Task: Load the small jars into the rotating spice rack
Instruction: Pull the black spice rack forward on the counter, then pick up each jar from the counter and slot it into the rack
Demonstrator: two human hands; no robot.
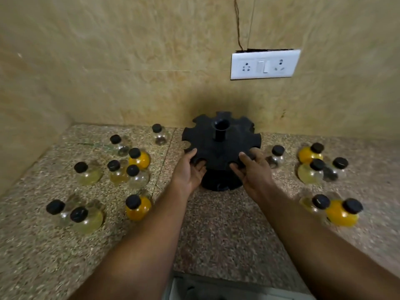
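Observation:
A black rotating spice rack (pixel 220 146) with notched slots around its rim stands on the speckled stone counter (pixel 216 230) near the back wall. Its slots hold no jars. My left hand (pixel 190 169) grips the rack's near-left rim, thumb on top and fingers under. My right hand (pixel 253 169) grips the near-right rim the same way. Several small round glass jars with black lids stand on the counter either side: an orange-filled jar (pixel 138 207) at front left, another orange jar (pixel 343 213) at front right, a clear jar (pixel 160 134) at the back.
A white socket and switch plate (pixel 265 64) sits on the tiled wall above the rack, with a thin wire running up from it. A side wall closes the counter's left end. The counter's front edge lies just below my forearms.

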